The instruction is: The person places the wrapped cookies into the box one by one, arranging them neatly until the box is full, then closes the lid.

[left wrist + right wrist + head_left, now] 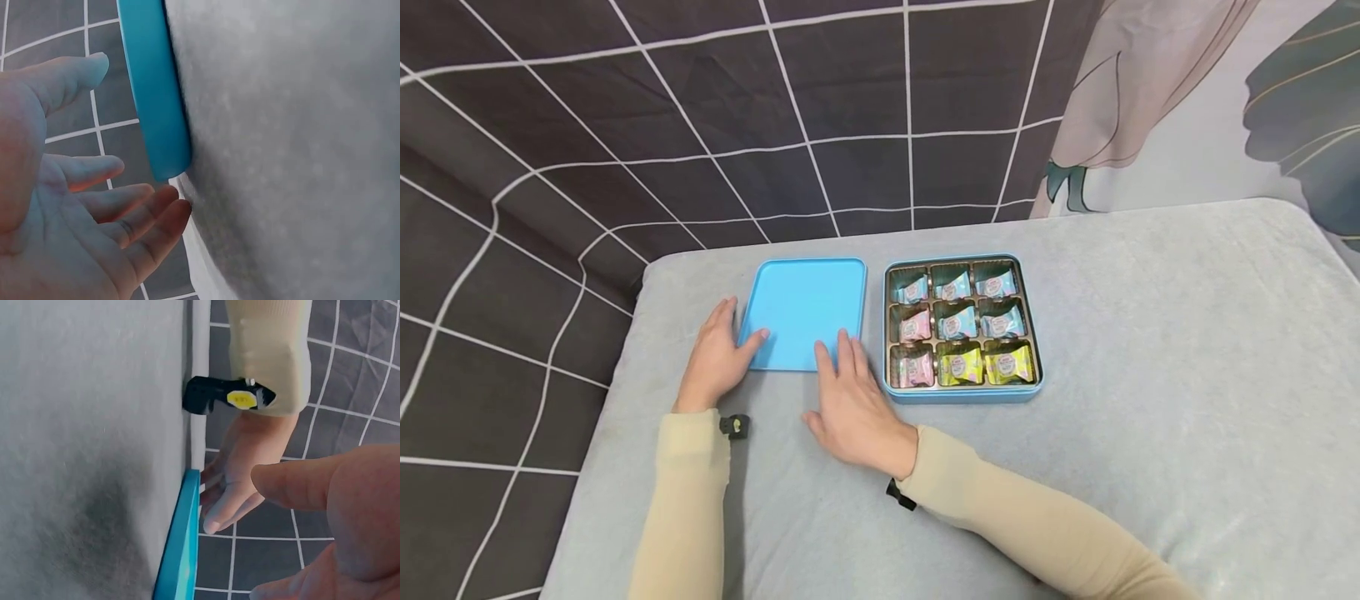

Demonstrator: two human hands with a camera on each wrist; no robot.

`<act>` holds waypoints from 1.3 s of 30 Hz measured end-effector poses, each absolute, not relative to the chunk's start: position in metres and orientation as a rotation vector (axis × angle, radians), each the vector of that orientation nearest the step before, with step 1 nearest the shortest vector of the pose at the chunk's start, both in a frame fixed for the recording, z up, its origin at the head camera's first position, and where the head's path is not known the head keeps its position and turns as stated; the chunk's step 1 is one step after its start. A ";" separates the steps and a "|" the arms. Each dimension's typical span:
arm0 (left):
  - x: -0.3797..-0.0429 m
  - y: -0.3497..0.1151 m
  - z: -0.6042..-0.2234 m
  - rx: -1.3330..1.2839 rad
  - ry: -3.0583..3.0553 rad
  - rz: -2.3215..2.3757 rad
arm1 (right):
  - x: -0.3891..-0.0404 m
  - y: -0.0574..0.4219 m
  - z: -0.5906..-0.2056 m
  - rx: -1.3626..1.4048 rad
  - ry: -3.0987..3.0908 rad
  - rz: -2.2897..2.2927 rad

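Note:
A square blue tin lid (pixel 805 308) with a low raised rim lies on the cloth-covered surface. At its left side is my left hand (pixel 713 358), its thumb over the lid's near-left corner in the head view. In the left wrist view, that hand's fingers are spread and loosely bent beside the lid's edge (pixel 153 94). My right hand (pixel 859 412) reaches over the near-right corner of the lid, fingers extended and thumb apart. Right of it stands an open blue tin (pixel 962 397) with wrapped sweets (pixel 961 366) in a divided tray.
The sweets have blue, pink and yellow-green wrappers, one in each compartment. Pale grey cloth (pixel 1150 375) covers the surface. A dark curtain with white grid lines (pixel 850 92) hangs behind and to the left, and a patterned curtain (pixel 1187 108) at the back right.

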State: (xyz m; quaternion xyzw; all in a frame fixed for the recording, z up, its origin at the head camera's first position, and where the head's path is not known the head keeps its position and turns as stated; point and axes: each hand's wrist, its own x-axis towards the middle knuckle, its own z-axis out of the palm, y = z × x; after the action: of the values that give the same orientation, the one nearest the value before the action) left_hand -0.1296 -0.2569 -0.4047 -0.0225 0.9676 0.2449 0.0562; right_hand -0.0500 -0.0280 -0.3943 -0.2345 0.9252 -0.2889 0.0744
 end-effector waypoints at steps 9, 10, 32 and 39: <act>-0.134 -0.259 -0.400 -0.059 2.895 0.713 | -0.059 -0.038 -0.400 -0.509 2.736 -0.946; -0.134 -0.259 -0.399 -0.060 2.888 0.713 | -0.059 -0.039 -0.400 -0.492 2.727 -0.958; -0.135 -0.257 -0.391 -0.159 2.774 0.675 | -0.067 -0.040 -0.410 -0.315 2.630 -1.059; -0.133 -0.258 -0.391 -0.182 2.787 0.768 | -0.066 -0.038 -0.413 -0.304 2.623 -1.079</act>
State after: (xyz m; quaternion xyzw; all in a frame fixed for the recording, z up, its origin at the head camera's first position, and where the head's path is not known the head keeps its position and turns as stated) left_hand -0.1327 -0.2581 -0.3910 -0.0625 0.9549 0.2632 0.1222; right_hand -0.0660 -0.0383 -0.4127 -0.1054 0.9099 -0.3743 0.1441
